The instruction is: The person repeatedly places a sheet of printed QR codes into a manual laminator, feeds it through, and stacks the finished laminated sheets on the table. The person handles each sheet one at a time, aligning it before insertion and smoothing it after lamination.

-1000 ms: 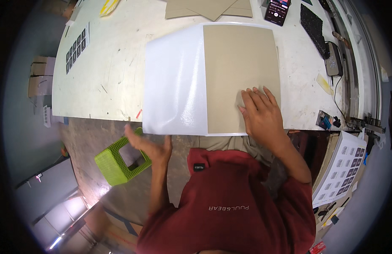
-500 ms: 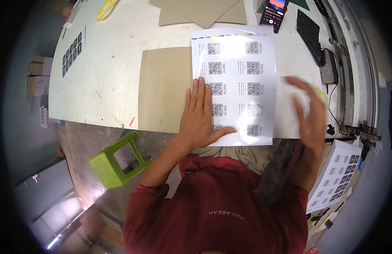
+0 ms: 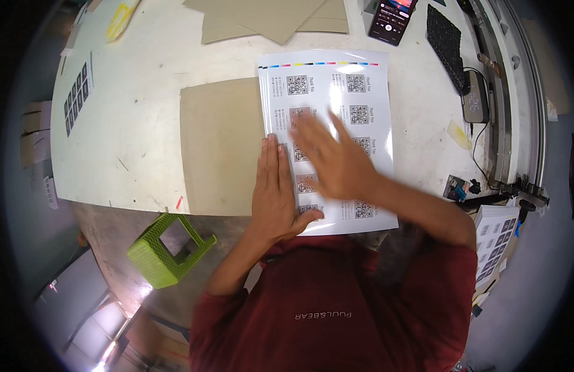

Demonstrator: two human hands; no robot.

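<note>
A glossy white printed sheet [image 3: 336, 214] with rows of square black codes and a coloured strip along its far edge lies at the table's front edge. Beneath its left part is a tan cardboard sheet [image 3: 220, 149]. My left hand [image 3: 277, 186] rests flat along the printed sheet's left edge, fingers stretched forward and thumb out to the right. Over the middle of the same sheet is my right hand [image 3: 336, 158], blurred by motion, its fingers spread and holding nothing. Whether the right palm touches the paper I cannot tell.
Grey-brown boards [image 3: 268, 18] lie at the far side, beside a lit phone [image 3: 391, 23]. A black textured strip [image 3: 447, 49] and a digital clock [image 3: 475, 98] sit at the right. More printed sheets [image 3: 494, 239] are stacked lower right. A green stool [image 3: 166, 251] stands left below the table.
My right hand has swept left from beside the printed sheet to over its middle. The left hand stays flat at the sheet's left edge. The whole view has shifted slightly.
</note>
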